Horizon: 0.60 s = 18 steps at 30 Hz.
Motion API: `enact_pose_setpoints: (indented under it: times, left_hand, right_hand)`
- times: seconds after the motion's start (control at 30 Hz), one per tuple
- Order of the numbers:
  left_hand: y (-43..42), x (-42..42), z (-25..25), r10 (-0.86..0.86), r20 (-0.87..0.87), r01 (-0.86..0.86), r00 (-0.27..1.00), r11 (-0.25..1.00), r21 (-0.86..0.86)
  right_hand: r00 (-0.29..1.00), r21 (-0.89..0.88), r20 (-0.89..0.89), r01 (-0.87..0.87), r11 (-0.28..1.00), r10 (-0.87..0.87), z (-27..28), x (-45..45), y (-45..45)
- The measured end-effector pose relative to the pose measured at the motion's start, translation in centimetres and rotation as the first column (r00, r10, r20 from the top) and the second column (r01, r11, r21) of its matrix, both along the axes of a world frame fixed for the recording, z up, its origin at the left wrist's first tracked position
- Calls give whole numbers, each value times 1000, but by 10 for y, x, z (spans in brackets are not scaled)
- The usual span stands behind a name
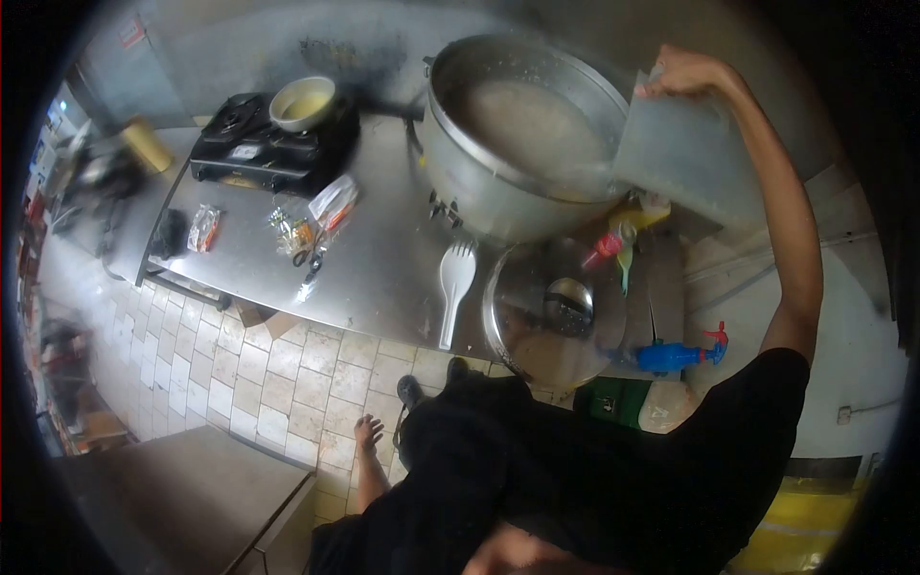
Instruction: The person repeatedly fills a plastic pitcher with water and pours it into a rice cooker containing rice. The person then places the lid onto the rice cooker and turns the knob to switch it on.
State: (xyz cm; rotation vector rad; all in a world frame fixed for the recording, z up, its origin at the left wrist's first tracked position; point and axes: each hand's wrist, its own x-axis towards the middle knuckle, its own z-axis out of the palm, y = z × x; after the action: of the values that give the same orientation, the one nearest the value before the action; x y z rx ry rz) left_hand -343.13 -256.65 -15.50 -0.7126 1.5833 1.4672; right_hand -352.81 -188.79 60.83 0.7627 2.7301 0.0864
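Observation:
High at the right, my right hand point(682, 73) grips the top of a translucent plastic container point(676, 149). The container is tilted, with its lower left edge at the rim of a big metal pot point(470, 182). Cloudy, whitish contents fill part of the pot. My left hand point(368, 431) hangs low over the tiled floor, fingers apart, holding nothing. A white slotted spoon point(456, 283) lies on the steel counter point(383, 278) below the pot. Beside it rests a round metal lid point(517, 331).
A black gas stove point(249, 153) with a bowl point(303, 103) stands at the back left. Packets point(204, 228) and scissors point(313, 259) lie on the counter. A blue spray bottle point(671, 357) is at the right, a steel cabinet point(192, 489) at the lower left.

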Motion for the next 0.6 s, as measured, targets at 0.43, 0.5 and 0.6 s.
enact_pose_setpoints:
  times: [0.43, 0.5, 0.6]
  left_hand:
    - [-15, 66, 41, 89, -89, -99, 992, 989, -110]
    - [-27, 74, 49, 86, -99, -96, 991, 991, -96]
    - [-55, 78, 35, 55, -8, -56, 998, 994, -93]
  right_hand:
    - [929, 82, 240, -309, 948, 282, -24, -81, 5]
    - [935, 24, 99, -343, 939, 339, -21, -62, 51]
    - [994, -42, -112, -15, 999, 11, 25, 8, 55]
